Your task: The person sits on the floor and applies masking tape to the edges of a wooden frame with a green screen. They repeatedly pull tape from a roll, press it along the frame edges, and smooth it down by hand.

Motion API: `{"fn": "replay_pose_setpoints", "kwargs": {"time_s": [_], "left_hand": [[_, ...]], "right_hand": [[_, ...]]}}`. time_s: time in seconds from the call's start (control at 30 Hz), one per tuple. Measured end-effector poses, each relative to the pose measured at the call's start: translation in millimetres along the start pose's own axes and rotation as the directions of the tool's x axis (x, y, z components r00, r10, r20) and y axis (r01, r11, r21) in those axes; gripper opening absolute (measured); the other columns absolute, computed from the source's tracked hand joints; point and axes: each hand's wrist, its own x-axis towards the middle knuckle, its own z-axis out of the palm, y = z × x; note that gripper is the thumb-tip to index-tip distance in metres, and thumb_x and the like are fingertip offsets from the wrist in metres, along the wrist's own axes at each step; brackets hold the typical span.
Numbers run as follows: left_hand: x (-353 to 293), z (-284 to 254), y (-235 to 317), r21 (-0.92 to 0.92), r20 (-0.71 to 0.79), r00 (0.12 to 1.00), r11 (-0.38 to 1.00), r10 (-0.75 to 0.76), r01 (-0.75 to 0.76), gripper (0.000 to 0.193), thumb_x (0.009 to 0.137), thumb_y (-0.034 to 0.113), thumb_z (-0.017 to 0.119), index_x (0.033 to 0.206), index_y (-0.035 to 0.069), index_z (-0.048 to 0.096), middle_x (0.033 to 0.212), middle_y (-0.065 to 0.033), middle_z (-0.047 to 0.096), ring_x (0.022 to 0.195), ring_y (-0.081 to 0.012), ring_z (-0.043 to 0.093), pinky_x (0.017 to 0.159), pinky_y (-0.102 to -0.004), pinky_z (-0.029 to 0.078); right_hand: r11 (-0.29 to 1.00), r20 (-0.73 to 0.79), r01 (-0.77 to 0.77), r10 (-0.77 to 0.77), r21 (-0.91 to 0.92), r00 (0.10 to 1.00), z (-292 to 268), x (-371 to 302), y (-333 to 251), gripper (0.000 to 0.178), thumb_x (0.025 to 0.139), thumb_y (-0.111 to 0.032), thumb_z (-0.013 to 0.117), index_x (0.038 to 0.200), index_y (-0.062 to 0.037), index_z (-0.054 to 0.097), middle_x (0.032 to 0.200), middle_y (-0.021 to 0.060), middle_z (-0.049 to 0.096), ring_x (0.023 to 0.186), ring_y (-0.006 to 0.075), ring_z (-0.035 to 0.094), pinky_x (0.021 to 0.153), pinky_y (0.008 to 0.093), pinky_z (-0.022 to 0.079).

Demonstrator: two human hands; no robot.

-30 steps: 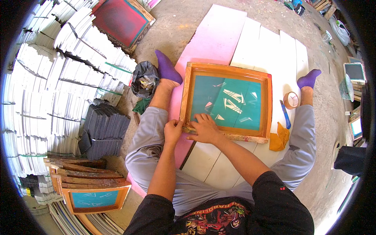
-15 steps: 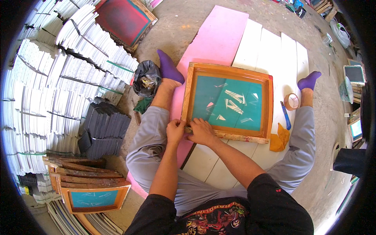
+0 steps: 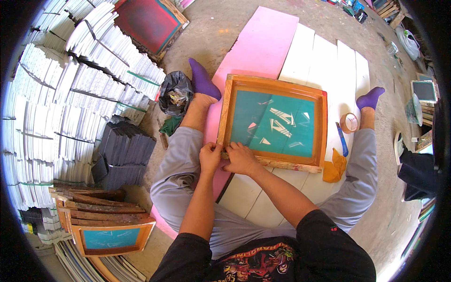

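A screen printing frame (image 3: 325,134) of brown wood lies between my legs. Its teal mesh (image 3: 249,113) carries pale stencil shapes. At the frame's near left corner my left hand (image 3: 210,157) is closed, its thumb and fingertips pinched together; whatever sits between them is too small to make out. Close beside it, my right hand (image 3: 240,159) grips the same corner, fingers over the near rail and thumb lower down. The two hands' fingertips almost meet.
White boards (image 3: 324,61) and a pink board (image 3: 263,42) lie beneath the frame. To its right are a tape roll (image 3: 349,122), a blue cutter (image 3: 342,139) and an orange cloth (image 3: 334,167). A black bag (image 3: 176,94), stacked paper (image 3: 40,117) and more frames (image 3: 112,237) stand left.
My hands stay at the frame's corner with barely any shift. At the far right edge, a dark cloth shape and a pale-edged thing beside it have moved farther away from me.
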Motion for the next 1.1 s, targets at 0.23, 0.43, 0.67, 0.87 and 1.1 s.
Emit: {"fn": "replay_pose_setpoints", "kwargs": {"time_s": [0.23,0.43,0.67,0.87,1.1], "left_hand": [[-3,-2,4,-0.027,-0.004,1.0,1.0,0.004,-0.004,0.034,0.089,0.03,0.073,0.085,-0.004,0.072,0.071,-0.015,0.069,0.066,-0.0229,0.066,0.066,-0.0389,0.052],[-2,1,0,0.025,-0.026,0.999,0.999,0.033,-0.032,0.035,0.09,0.031,0.073,0.084,-0.004,0.072,0.069,-0.0155,0.067,0.066,-0.024,0.066,0.066,-0.0402,0.051],[1,5,-12,-0.104,-0.054,0.998,0.993,0.044,-0.049,0.034,0.093,0.029,0.069,0.087,-0.005,0.071,0.069,-0.0152,0.067,0.065,-0.0219,0.064,0.065,-0.0404,0.051],[1,0,-18,-0.288,-0.005,0.999,0.956,-0.051,0.047,0.033,0.095,0.027,0.066,0.086,-0.004,0.072,0.069,-0.015,0.067,0.062,-0.0223,0.062,0.063,-0.0386,0.049],[-22,-3,29,0.091,0.138,0.881,0.88,0.453,-0.467,0.03,0.076,0.011,0.071,0.105,0.003,0.07,0.097,-0.0158,0.07,0.095,-0.0345,0.067,0.084,-0.0443,0.053]], "right_hand": [[0.817,-0.062,-0.178,0.252,0.549,0.966,-5,-3,37,0.064,0.075,-0.03,0.076,0.129,0.0017,0.063,0.12,0.0241,0.066,0.109,0.0386,0.066,0.094,0.0456,0.053],[0.881,0.019,-0.155,0.164,0.448,0.986,-10,17,30,0.042,0.082,-0.031,0.067,0.111,0.0002,0.071,0.102,0.0267,0.072,0.098,0.0432,0.069,0.091,0.0496,0.054],[0.965,0.083,-0.099,0.081,0.242,0.993,-1,7,2,0.051,0.079,-0.024,0.066,0.124,0.0014,0.065,0.119,0.025,0.067,0.112,0.041,0.064,0.096,0.049,0.051],[0.918,-0.1,-0.137,0.186,0.373,0.977,3,-8,-18,0.055,0.077,-0.026,0.069,0.122,0.0044,0.063,0.117,0.0252,0.063,0.116,0.0415,0.058,0.101,0.0493,0.049],[0.971,-0.063,-0.213,0.22,0.105,0.974,-13,-43,16,0.052,0.078,-0.033,0.075,0.114,0.0022,0.064,0.115,0.0195,0.061,0.117,0.0377,0.058,0.098,0.0491,0.051]]}}
